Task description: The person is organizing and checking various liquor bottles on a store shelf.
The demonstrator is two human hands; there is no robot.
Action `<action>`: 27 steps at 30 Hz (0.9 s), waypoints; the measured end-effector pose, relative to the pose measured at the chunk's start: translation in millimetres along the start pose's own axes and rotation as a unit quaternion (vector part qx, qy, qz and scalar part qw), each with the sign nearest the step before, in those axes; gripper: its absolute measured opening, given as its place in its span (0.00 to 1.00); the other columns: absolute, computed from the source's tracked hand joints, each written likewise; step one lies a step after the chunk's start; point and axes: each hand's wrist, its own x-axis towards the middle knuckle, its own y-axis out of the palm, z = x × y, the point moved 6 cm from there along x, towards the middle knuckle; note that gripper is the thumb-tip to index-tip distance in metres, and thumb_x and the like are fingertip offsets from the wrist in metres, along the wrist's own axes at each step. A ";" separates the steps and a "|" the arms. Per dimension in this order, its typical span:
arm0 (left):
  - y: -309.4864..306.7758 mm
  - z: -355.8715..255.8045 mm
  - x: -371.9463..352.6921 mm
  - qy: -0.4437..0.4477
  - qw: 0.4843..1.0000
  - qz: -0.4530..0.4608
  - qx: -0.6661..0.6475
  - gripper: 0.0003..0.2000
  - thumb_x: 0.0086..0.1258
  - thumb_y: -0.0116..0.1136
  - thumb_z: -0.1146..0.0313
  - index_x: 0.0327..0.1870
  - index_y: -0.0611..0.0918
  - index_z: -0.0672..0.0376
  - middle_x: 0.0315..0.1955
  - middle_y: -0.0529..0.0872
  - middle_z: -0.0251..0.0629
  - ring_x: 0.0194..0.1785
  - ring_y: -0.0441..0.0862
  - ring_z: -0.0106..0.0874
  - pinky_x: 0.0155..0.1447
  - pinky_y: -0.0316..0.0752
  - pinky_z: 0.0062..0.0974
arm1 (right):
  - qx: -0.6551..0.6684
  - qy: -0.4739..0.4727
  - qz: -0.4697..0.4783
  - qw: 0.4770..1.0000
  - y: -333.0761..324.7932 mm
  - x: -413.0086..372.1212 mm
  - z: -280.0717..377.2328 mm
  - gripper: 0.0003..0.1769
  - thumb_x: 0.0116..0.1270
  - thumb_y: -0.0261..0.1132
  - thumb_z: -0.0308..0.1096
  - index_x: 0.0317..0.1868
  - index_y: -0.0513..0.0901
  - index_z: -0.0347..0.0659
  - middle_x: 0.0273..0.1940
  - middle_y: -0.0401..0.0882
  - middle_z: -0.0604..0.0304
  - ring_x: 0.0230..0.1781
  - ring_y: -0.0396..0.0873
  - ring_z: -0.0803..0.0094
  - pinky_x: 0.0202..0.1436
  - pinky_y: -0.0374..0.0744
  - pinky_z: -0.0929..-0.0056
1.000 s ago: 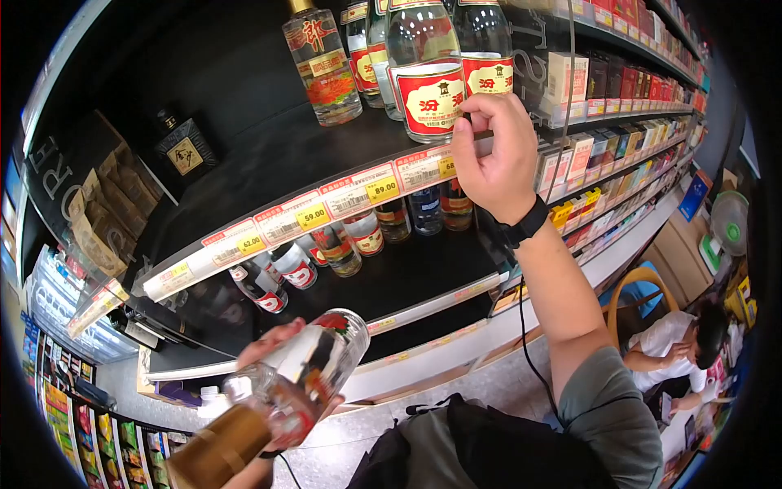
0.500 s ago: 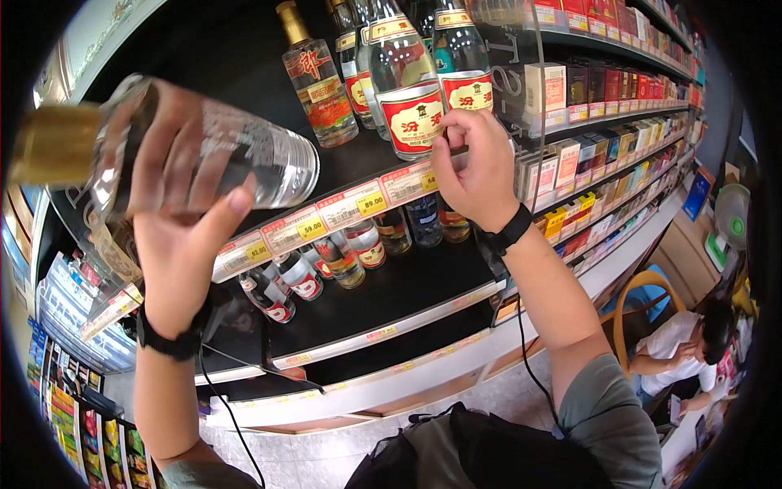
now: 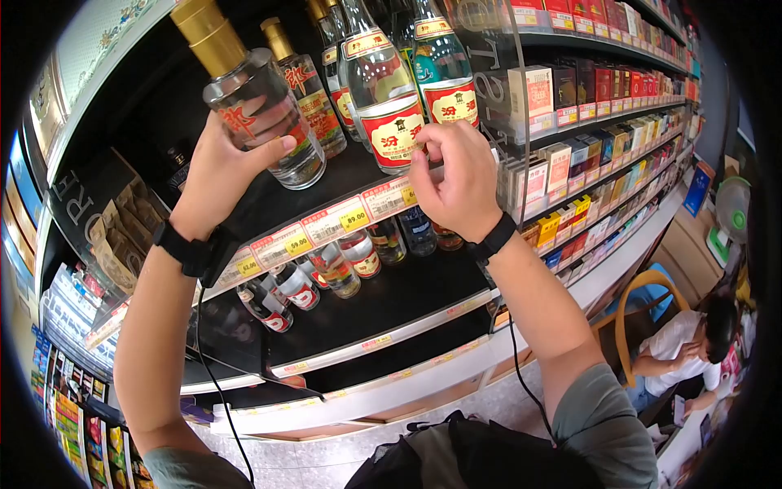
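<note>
My left hand (image 3: pixel 232 163) is wrapped round a clear glass bottle (image 3: pixel 259 110) with a gold cap and red characters. The bottle leans, its base at the shelf's front edge, beside a similar gold-capped bottle (image 3: pixel 314 102). My right hand (image 3: pixel 456 175) has curled fingers in front of two clear bottles with red and cream labels, the nearer one (image 3: pixel 391 122) on the left and the other (image 3: pixel 450 96) on the right. Whether its fingers touch a bottle or hold anything is hidden.
Price tags (image 3: pixel 326 226) line the shelf edge, with more bottles (image 3: pixel 332 273) below. A clear panel (image 3: pixel 511 106) separates this shelf from racks of small boxes (image 3: pixel 599 155) at right. A seated person (image 3: pixel 676 354) is at lower right, near a tan bag handle.
The bottle in my left hand has swung from nearly lying sideways to more upright and moved right, onto or close over the shelf. My right hand has shifted slightly left in view.
</note>
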 end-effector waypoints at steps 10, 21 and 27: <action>1.9 20.4 30.6 -0.132 0.989 0.012 0.059 0.37 0.72 0.76 0.56 0.77 0.69 0.57 0.68 0.86 0.38 0.64 0.84 0.25 0.57 0.83 0.29 | 0.003 -0.007 -0.011 1.000 0.4 -0.7 -0.6 0.13 0.61 0.70 0.26 0.46 0.81 0.43 0.36 0.82 0.61 0.36 0.80 0.58 0.42 0.75 0.58; 3.9 52.1 46.2 -0.213 0.974 0.061 0.049 0.24 0.75 0.72 0.49 0.64 0.79 0.48 0.39 0.83 0.18 0.46 0.80 0.14 0.55 0.80 0.32 | 0.005 -0.024 -0.021 0.999 2.7 -2.2 -2.9 0.13 0.60 0.70 0.26 0.45 0.80 0.45 0.31 0.78 0.62 0.33 0.77 0.59 0.40 0.74 0.58; 18.9 48.5 49.7 -0.208 0.971 0.100 0.065 0.24 0.74 0.72 0.46 0.61 0.80 0.50 0.40 0.83 0.23 0.46 0.80 0.18 0.57 0.82 0.34 | 0.001 -0.032 -0.023 0.999 2.8 -2.1 -2.2 0.13 0.60 0.70 0.26 0.45 0.79 0.45 0.31 0.78 0.62 0.33 0.77 0.59 0.40 0.74 0.59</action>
